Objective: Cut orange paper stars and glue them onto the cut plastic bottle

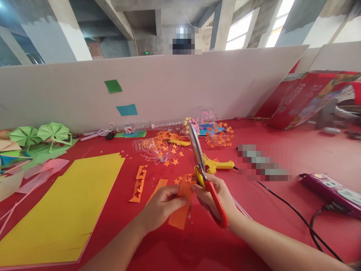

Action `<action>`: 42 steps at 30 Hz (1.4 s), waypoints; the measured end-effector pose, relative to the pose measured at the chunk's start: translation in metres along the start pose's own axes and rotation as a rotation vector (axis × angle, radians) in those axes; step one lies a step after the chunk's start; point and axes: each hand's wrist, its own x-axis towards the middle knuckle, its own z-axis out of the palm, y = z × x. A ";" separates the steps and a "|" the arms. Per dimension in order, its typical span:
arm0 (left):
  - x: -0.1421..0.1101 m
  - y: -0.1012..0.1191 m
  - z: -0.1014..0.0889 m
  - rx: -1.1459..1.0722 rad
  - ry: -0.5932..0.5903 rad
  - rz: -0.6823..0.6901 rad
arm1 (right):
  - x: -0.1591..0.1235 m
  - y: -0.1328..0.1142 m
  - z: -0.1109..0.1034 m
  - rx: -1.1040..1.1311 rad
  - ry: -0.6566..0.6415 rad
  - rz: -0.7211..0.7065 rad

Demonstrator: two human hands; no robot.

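Observation:
My left hand (160,206) pinches a strip of orange paper (177,221) between thumb and fingers. My right hand (221,194) holds scissors (216,205) with red and yellow handles, the blades pointing up and away from the strip. The right fingertips also touch the strip's upper right edge. Just behind the strip lie small orange paper stars (180,180). Left of my hands are an orange strip with star-shaped holes (138,185) and another orange strip (158,187), partly hidden by my left hand.
Yellow paper sheets (64,199) are stacked at left. Beyond my hands sit a yellow glue gun (220,165), a cut plastic bottle (162,156) with stars and a yellow-handled tool (180,143). A purple power strip (335,192) and black cord (293,214) lie right. A white partition (158,90) stands behind.

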 end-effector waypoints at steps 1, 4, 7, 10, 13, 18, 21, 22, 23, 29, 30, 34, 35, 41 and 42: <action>0.000 0.000 0.000 -0.037 -0.014 -0.002 | 0.000 -0.002 -0.001 -0.006 -0.011 -0.005; 0.001 0.000 -0.006 -0.116 0.116 0.107 | -0.001 -0.008 -0.003 -0.051 -0.096 -0.024; 0.002 0.002 -0.019 -0.192 0.394 0.227 | -0.001 -0.012 -0.005 -0.176 -0.209 -0.027; 0.003 0.006 -0.029 -0.245 0.563 0.284 | -0.001 -0.010 -0.006 -0.311 -0.300 -0.011; 0.003 0.010 -0.031 -0.290 0.677 0.315 | 0.000 -0.005 -0.006 -0.396 -0.342 0.039; 0.001 0.009 -0.029 -0.224 0.730 0.362 | 0.000 -0.001 -0.007 -0.455 -0.417 0.090; 0.001 0.008 -0.031 -0.163 0.700 0.400 | -0.001 -0.001 -0.008 -0.434 -0.469 0.095; 0.001 0.008 -0.031 -0.148 0.686 0.409 | -0.001 -0.001 -0.008 -0.430 -0.481 0.099; 0.001 0.007 -0.032 -0.133 0.675 0.416 | -0.001 0.000 -0.008 -0.426 -0.492 0.099; 0.000 0.009 -0.034 -0.065 0.630 0.399 | -0.001 0.003 -0.009 -0.406 -0.548 0.064; -0.001 0.009 -0.035 -0.058 0.623 0.394 | -0.001 0.003 -0.009 -0.403 -0.551 0.068; -0.002 0.012 -0.036 -0.035 0.617 0.381 | -0.001 0.000 -0.009 -0.391 -0.556 0.118; -0.002 0.012 -0.036 -0.033 0.621 0.373 | -0.002 -0.001 -0.009 -0.385 -0.556 0.132; -0.002 0.013 -0.038 -0.070 0.634 0.325 | -0.004 -0.003 -0.008 -0.341 -0.556 0.183; -0.002 0.013 -0.039 -0.081 0.629 0.328 | -0.004 -0.004 -0.008 -0.338 -0.556 0.191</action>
